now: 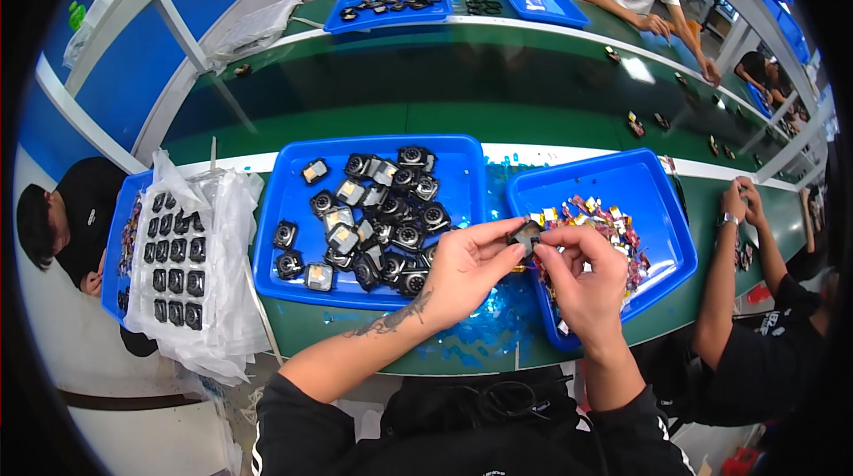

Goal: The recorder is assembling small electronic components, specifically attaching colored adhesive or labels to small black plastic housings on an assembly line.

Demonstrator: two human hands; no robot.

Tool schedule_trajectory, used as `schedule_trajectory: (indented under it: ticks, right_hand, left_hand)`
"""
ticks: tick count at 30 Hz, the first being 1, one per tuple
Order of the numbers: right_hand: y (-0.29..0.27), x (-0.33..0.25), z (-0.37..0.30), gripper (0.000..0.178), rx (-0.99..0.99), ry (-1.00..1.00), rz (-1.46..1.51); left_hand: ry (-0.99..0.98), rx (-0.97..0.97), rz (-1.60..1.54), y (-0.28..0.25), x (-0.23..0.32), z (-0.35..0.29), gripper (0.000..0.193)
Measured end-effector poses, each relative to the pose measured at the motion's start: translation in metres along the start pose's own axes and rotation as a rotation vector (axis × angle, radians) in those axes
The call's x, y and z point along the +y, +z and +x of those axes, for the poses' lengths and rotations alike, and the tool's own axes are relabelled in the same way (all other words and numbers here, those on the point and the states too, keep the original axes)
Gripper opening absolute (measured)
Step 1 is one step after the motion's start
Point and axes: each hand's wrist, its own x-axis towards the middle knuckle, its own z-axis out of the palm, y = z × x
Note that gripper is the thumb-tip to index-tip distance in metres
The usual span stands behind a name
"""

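Note:
Between both hands, in front of me, is a small black watch housing (526, 236). The fingers of my left hand (475, 270) are closed around its left side, thumb on its near edge. My right hand (588, 285) pinches at its right side; the fingertips partly hide what they touch. Beyond my left hand, a blue tray (289, 183) holds a heap of similar black watch housings (391, 218), some with round backs up. Beneath and beyond my right hand, a tilted second blue tray (665, 249) holds many small silvery pieces with red and yellow bits (613, 223).
Scraps of blue film (475, 338) litter the green bench between the trays. At left, a stack of translucent trays (185, 254) carries rows of black housings. A green conveyor belt (355, 99) runs beyond a white rail. Co-workers sit on the left, right and far sides.

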Motion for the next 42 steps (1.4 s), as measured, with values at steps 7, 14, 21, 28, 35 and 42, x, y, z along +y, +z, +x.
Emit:
schedule_trajectory:
  ticks: [7, 14, 21, 28, 35, 42]
  right_hand:
    - [-0.004, -0.002, 0.004, 0.011, -0.045, -0.122, 0.015]
    - [-0.011, -0.005, 0.006, 0.013, -0.103, -0.097, -0.030]
    - [-0.010, -0.004, 0.005, 0.012, -0.091, -0.078, -0.010]
    - [-0.014, -0.002, 0.007, 0.006, -0.135, -0.070, -0.073]
    - [-0.018, 0.000, 0.009, 0.011, -0.159, -0.156, -0.134]
    - [-0.022, -0.003, 0.006, 0.027, -0.103, -0.087, -0.105]
  left_hand:
    - [0.049, -0.115, 0.059, 0.002, 0.000, -0.001, 0.044]
    - [0.118, -0.167, 0.094, 0.002, -0.003, -0.002, 0.042]
    - [0.112, -0.178, 0.126, 0.002, -0.003, -0.002, 0.042]
    - [0.110, -0.171, 0.204, 0.003, -0.003, -0.004, 0.042]
    - [0.040, -0.141, 0.297, 0.005, 0.000, -0.008, 0.042]
    - [0.046, -0.200, 0.386, 0.011, 0.015, -0.011, 0.037]
